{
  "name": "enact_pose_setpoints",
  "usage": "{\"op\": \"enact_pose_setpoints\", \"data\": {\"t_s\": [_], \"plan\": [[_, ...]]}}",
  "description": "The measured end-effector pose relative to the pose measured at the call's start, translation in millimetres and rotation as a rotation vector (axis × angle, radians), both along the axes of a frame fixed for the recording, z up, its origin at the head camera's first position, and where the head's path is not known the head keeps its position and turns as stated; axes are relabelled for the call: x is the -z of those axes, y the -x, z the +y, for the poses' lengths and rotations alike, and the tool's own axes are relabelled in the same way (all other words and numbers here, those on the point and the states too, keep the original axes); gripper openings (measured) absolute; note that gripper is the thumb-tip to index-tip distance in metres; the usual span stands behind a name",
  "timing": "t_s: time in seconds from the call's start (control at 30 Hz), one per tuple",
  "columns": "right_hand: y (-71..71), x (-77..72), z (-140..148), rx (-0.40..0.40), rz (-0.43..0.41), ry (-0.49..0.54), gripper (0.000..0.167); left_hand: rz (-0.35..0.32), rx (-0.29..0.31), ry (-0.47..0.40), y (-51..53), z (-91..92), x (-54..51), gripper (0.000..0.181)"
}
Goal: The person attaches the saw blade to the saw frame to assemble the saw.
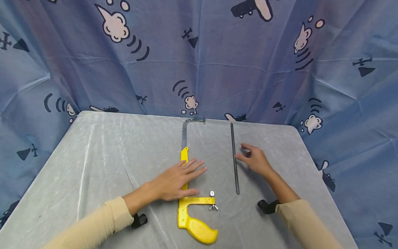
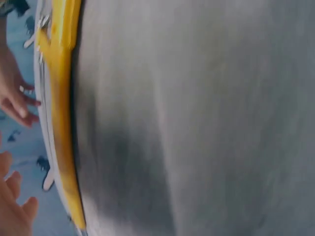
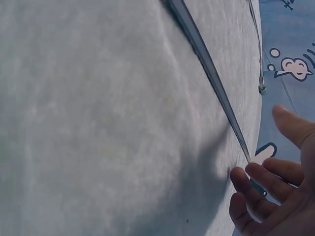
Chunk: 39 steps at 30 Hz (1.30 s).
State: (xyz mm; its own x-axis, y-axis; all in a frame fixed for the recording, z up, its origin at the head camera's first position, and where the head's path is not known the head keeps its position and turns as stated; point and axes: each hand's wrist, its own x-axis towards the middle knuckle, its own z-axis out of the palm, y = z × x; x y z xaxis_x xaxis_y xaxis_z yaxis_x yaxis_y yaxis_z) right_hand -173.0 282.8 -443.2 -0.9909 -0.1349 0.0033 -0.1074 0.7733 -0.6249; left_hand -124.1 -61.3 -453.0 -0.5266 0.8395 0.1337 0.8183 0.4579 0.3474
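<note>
Leftward, wide stretch of bench (image 1: 102,166) out to left edge. Next, saw (image 1: 183,202), long axis near-to-far, under left hand (image 1: 175,181), spread wide, gripping nothing; can't tell if touching. Right of saw, nearly parallel rod (image 1: 235,164), one end close to far edge. Nearest to it, just rightward, right hand (image 1: 256,160), loosely bent, holding nothing; contact unclear. Beyond, room toward right edge.
</note>
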Motion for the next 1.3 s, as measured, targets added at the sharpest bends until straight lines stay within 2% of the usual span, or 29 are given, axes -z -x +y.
{"op": "enact_pose_setpoints", "data": {"t_s": [0.2,0.53,0.7,1.0,1.3], "plan": [[0.9,2.4,-6,-0.011,-0.002,-0.006,0.056,-0.033,0.064,0.048,-11.2,5.9,4.2,0.072],[4.4,9.0,-11,-0.007,0.033,-0.026,0.048,-0.084,0.138,0.085,-18.8,8.2,7.3,0.072],[5.0,12.3,-13,0.001,0.054,-0.049,0.042,-0.076,0.166,0.084,-22.6,9.6,11.1,0.07],[5.6,11.9,-18,0.029,0.033,-0.084,0.041,-0.074,0.197,0.089,-26.7,10.5,15.0,0.067],[6.0,13.9,-21,0.025,0.04,-0.117,0.041,-0.029,0.21,0.103,-29.6,9.6,17.8,0.058]]}}
